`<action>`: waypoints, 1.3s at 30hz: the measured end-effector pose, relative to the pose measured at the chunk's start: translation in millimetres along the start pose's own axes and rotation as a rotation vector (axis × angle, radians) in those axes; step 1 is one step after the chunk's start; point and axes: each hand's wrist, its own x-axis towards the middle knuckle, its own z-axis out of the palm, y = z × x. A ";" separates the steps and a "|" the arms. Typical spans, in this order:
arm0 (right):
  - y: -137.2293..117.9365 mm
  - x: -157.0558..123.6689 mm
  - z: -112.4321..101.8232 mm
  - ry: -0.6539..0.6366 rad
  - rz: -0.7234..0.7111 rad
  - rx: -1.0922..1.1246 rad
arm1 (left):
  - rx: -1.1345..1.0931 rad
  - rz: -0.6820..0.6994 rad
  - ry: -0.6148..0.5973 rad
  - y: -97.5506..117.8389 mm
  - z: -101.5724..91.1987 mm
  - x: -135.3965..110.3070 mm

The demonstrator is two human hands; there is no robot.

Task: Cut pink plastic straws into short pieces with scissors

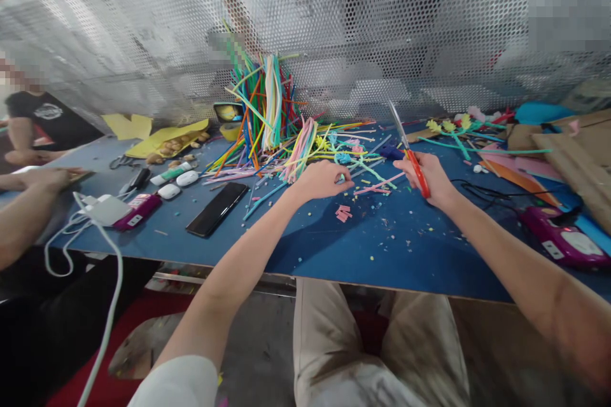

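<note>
My right hand point(432, 179) is closed around the red handles of a pair of scissors point(417, 172), whose metal blades point up and away from me. Over the middle of the table, my left hand point(324, 179) has its fingers curled together; whatever they may hold is hidden. Just below it lies a small heap of cut pink pieces point(342, 212). Thin pink strips point(375, 189) rest on the table between my two hands. Behind my left hand, pink and pale fuzzy stems point(301, 147) lie in a loose bunch.
A tall bundle of coloured stems point(271, 105) stands against the perforated metal screen point(382, 25). A black phone point(217, 208) lies left of my forearm. Purple power strips point(138, 211) sit at both sides. Another person's hand point(45, 179) rests at the far left.
</note>
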 end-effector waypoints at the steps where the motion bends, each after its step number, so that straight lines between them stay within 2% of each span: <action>1: -0.5 0.1 -0.2 0.009 0.015 0.054 | 0.049 0.005 -0.014 2.8 5.2 -0.1; 4: -0.6 0.4 -0.5 0.026 0.053 0.150 | 0.145 0.015 -0.056 8.6 19.1 0.1; 7: 0.0 0.2 0.5 0.034 0.017 0.141 | 0.143 -0.004 -0.105 8.9 26.3 0.7; 10: -0.9 -2.3 2.7 0.098 -0.081 0.088 | 0.107 -0.012 -0.107 5.9 24.3 1.2; 15: -6.1 -11.4 7.3 0.208 -0.234 0.113 | -0.005 -0.013 0.002 1.5 10.9 1.6; 18: -6.8 -14.3 10.0 0.205 -0.283 0.199 | 0.054 0.001 0.022 -0.7 6.7 1.7; 22: -1.9 -12.4 14.4 0.181 -0.290 0.231 | 0.107 -0.051 0.048 -3.1 9.3 2.5; 26: 3.1 -9.9 22.4 0.096 -0.225 0.288 | -0.002 -0.039 0.099 -0.9 14.6 4.8; 30: 3.4 -9.7 33.1 0.062 -0.255 0.337 | -0.183 0.021 0.107 6.0 20.3 6.3; 35: -0.2 -13.0 43.3 0.059 -0.329 0.368 | -0.284 0.067 0.047 15.3 27.9 5.8; 39: -4.7 -17.4 45.2 0.082 -0.380 0.387 | -0.275 0.113 -0.023 21.0 28.8 5.8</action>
